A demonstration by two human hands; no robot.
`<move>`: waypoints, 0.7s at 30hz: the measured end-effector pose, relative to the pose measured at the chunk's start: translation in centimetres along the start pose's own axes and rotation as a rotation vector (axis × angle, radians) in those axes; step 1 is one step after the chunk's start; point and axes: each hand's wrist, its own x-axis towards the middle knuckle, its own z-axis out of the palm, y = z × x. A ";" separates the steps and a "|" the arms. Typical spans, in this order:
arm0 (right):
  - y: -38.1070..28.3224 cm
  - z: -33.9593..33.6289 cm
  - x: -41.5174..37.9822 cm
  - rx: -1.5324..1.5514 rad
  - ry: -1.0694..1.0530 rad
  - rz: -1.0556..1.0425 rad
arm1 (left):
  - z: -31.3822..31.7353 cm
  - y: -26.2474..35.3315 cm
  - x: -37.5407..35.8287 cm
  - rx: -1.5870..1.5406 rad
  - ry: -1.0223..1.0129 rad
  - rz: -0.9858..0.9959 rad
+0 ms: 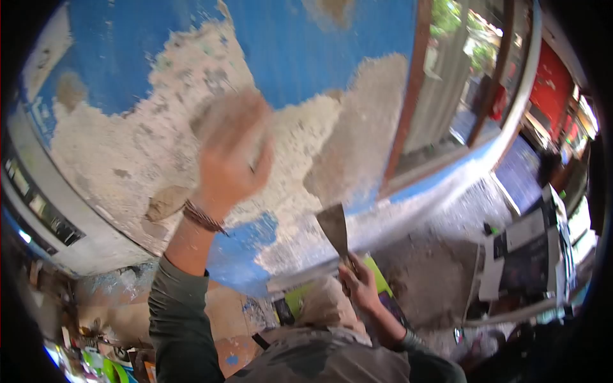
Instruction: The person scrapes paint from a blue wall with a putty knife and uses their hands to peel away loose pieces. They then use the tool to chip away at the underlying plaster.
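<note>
My left hand (233, 150) is raised against the peeling wall (294, 147), with a bracelet at its wrist. Motion blurs the fingers, which look curled closed; a greyish patch shows at their left edge, and I cannot tell what they hold. Lower down on the right, my right hand (363, 287) is wrapped round the handle of a putty knife (334, 230). Its wide, worn blade points up and to the left, in front of the wall's lower part. Around my left hand the blue paint is gone, baring rough, pale plaster.
A brown-framed window (440, 96) is set in the wall at the right. Below my left wrist, a brownish flake (167, 203) shows against the plaster. Far right stands a box-like object with dark panels (527, 255). Cluttered items (105, 357) lie at the lower left.
</note>
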 end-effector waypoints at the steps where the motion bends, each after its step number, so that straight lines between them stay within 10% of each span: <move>1: 0.4 -0.2 0.5 -0.001 -0.016 0.008 | -1.1 -1.8 2.7 0.106 0.150 0.004; 13: 1.5 -3.0 0.0 0.101 -0.028 -0.008 | -3.2 -10.1 14.6 0.587 0.486 0.252; 21: 2.0 -4.5 0.9 0.126 -0.016 -0.026 | -4.2 -9.0 13.1 0.382 0.487 -0.025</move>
